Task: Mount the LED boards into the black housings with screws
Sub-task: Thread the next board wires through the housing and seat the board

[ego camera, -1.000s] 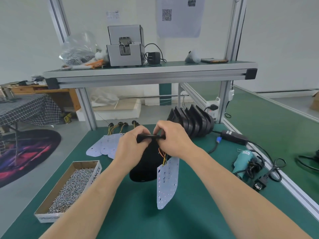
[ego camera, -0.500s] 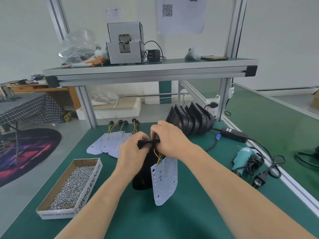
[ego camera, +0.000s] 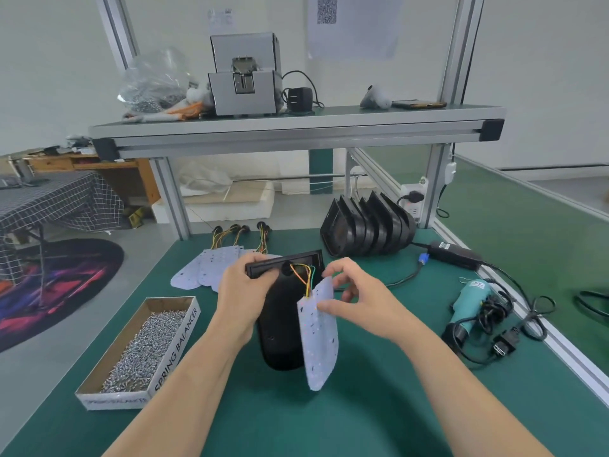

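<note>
My left hand [ego camera: 244, 293] grips the top edge of a black housing [ego camera: 280, 328] held upright over the green table. A white LED board [ego camera: 321, 344] hangs beside the housing on its right, joined to it by orange, yellow and green wires [ego camera: 304, 275] that run into a hole near the housing's top. My right hand [ego camera: 357, 300] pinches the board's upper edge between thumb and fingers. More LED boards [ego camera: 211, 267] with wire tails lie fanned out on the table behind. A stack of black housings [ego camera: 365, 227] stands at the back right.
A cardboard box of screws [ego camera: 141, 351] sits at the left front. A teal electric screwdriver [ego camera: 469, 300] with coiled black cable lies at the right, a black power adapter [ego camera: 453, 255] behind it. The aluminium frame rail [ego camera: 566, 354] borders the table's right edge. A shelf [ego camera: 296, 127] spans overhead.
My right hand has left the housing's top and now pinches the LED board's upper edge, slightly to the right. The wires now show at the housing's hole. My left hand keeps its grip.
</note>
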{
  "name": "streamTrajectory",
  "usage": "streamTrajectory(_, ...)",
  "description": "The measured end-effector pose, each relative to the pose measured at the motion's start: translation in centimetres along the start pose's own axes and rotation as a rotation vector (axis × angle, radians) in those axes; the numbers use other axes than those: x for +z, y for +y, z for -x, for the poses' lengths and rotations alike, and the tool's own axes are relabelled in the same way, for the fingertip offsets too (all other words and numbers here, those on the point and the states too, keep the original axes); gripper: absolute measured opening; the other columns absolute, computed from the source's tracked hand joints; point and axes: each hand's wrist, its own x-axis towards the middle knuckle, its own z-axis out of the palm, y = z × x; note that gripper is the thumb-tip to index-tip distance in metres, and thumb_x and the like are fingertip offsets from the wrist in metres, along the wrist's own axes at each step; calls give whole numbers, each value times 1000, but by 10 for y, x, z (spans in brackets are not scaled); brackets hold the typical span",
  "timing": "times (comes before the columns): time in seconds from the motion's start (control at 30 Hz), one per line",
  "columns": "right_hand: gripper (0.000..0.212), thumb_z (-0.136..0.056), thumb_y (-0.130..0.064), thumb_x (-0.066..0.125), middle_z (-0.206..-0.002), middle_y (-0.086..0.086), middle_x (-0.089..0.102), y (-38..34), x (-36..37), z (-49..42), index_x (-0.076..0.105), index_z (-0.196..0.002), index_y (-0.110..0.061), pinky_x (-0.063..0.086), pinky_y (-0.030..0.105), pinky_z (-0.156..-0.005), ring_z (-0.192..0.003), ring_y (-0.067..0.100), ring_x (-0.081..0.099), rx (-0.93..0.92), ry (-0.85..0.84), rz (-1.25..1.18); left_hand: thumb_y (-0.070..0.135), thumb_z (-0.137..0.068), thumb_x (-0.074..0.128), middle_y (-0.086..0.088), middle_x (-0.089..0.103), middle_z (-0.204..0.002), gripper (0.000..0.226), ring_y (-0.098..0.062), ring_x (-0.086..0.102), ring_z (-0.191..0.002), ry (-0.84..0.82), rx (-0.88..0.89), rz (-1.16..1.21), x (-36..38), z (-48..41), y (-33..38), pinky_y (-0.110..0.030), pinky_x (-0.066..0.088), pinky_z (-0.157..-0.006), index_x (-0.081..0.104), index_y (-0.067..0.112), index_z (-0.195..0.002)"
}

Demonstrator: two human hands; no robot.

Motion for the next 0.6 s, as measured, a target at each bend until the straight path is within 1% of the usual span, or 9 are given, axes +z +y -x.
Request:
streamTrajectory(0.1,32,-82,-26,80,-80,8,58,-3,-5,-6,52,-90,-36,42,22,-59,-60,8,49,-34,32,35,7,-86,69,15,65,-61,37,-7,54,-62,11,-12,-35,1,2,0,-27,41,-63,68,40,-72)
streamTrajectory(0.17,29,-86,-13,75,-73,13,57,-6,-8,-7,55,-88,-34,44,23,-52,-55,11,54,-62,31,-59,11,-88,70,12,63,-63,27,-11,53,-64,5,-28,-74,-1,2,-2,-29,40,-63,68,33,-74)
streamTrajectory(0.23,29,-88,-3,70,-66,6,56,-11,-9,-10,58,-91,-28,44,22,-47,-53,14,57,-91,87,-191,18,-89,71,3,67,-73,9,-17,55,-69,-25,-54,-95,-1,1,-2,-31,42,-66,68,24,-83)
streamTrajectory(0.27,27,-89,1,68,-63,-1,56,-14,-7,-13,58,-93,-23,44,22,-45,-52,15,58,-99,128,-254,20,-89,72,2,70,-77,2,-16,58,-70,-55,-66,-74,0,2,0,-29,46,-64,70,21,-89)
streamTrajectory(0.33,22,-91,3,66,-61,-4,57,-19,-1,-16,57,-95,-16,44,22,-45,-51,16,58,-98,198,-335,22,-91,70,9,73,-79,7,-6,63,-67,-118,-80,-17,5,4,6,-18,46,-59,71,19,-97)
streamTrajectory(0.4,19,-91,2,66,-61,0,61,-21,6,-16,56,-95,-14,46,24,-46,-50,18,58,-99,243,-346,28,-94,66,10,72,-87,7,-5,64,-78,-149,-76,-7,7,3,14,-18,46,-65,67,24,-99)
streamTrajectory(0.5,20,-89,-3,67,-60,5,59,-21,11,-11,56,-92,-19,44,23,-52,-49,15,53,-146,260,-189,52,-98,51,4,72,-95,32,-11,63,-87,-172,-121,-16,3,2,22,-26,45,-74,65,24,-101)
streamTrajectory(0.53,20,-88,-5,67,-58,0,55,-21,12,-10,56,-89,-21,40,20,-53,-49,12,48,-166,249,-101,59,-98,44,1,74,-97,44,-13,66,-89,-175,-150,7,2,4,22,-29,47,-76,66,21,-103)
streamTrajectory(0.6,19,-86,-8,68,-57,-9,47,-21,14,-10,55,-85,-22,33,20,-53,-51,9,38,-187,228,27,65,-95,37,-3,77,-96,64,-16,71,-85,-182,-198,99,3,8,22,-29,52,-74,68,10,-107)
